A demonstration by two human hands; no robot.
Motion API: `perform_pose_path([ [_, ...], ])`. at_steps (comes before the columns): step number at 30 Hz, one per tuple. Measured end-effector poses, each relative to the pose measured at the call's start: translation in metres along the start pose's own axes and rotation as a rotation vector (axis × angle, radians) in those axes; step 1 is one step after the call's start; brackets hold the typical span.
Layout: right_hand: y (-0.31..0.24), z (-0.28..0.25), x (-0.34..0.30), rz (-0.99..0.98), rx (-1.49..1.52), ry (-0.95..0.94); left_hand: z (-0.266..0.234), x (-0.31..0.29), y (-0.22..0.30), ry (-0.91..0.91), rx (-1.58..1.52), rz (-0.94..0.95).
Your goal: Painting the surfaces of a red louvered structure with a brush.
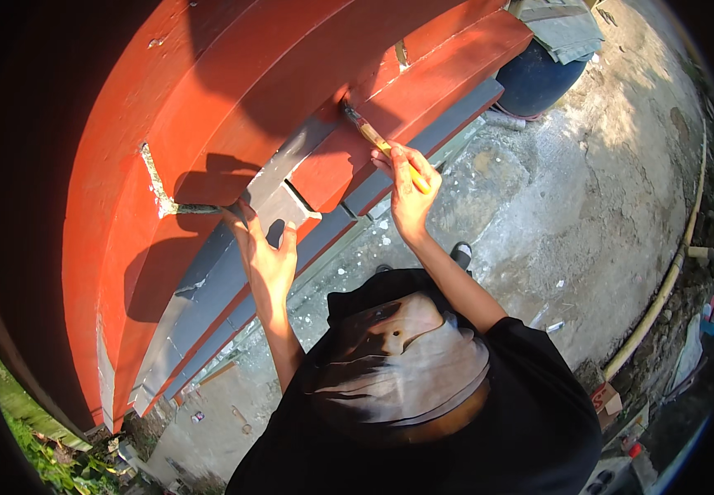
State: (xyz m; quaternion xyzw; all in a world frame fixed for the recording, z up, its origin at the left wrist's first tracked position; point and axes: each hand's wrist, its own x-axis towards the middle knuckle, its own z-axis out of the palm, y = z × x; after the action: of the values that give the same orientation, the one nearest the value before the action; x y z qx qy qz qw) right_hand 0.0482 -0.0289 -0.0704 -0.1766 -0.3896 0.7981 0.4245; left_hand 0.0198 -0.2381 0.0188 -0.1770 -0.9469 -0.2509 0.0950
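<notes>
My right hand (pixel 411 186) grips a paintbrush (pixel 368 132) by its yellow handle. The dark bristles meet the inner corner where a red-painted ledge (pixel 423 99) joins the red wall (pixel 283 107). Around the bristle tip the paint looks wet and darker. My left hand (pixel 268 256) lies with spread fingers on a grey, unpainted part of the ledge (pixel 278 213), holding nothing. Its fingertips reach a dark slot beside the wall, and its thumb rests near the edge of the grey part. Red ends there along a notched gap.
Below the ledge runs a grey step (pixel 208 289) with red edging. A dark rounded container (pixel 539 82) with a grey-green cloth (pixel 559 29) over it stands at the upper right. Paint spots mark the concrete floor (pixel 522 223). A long pipe (pixel 662 301) borders it.
</notes>
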Motion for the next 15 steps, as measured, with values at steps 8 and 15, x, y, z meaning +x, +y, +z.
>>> perform_pose_path([
  [8, -0.041, -0.038, 0.051, -0.157, -0.044, 0.336, -0.003, 0.001, -0.001, -0.064, -0.043, -0.098],
  [15, -0.041, -0.025, 0.067, -0.039, 0.036, 0.368, -0.006, 0.002, 0.006, -0.052, -0.018, -0.102],
])
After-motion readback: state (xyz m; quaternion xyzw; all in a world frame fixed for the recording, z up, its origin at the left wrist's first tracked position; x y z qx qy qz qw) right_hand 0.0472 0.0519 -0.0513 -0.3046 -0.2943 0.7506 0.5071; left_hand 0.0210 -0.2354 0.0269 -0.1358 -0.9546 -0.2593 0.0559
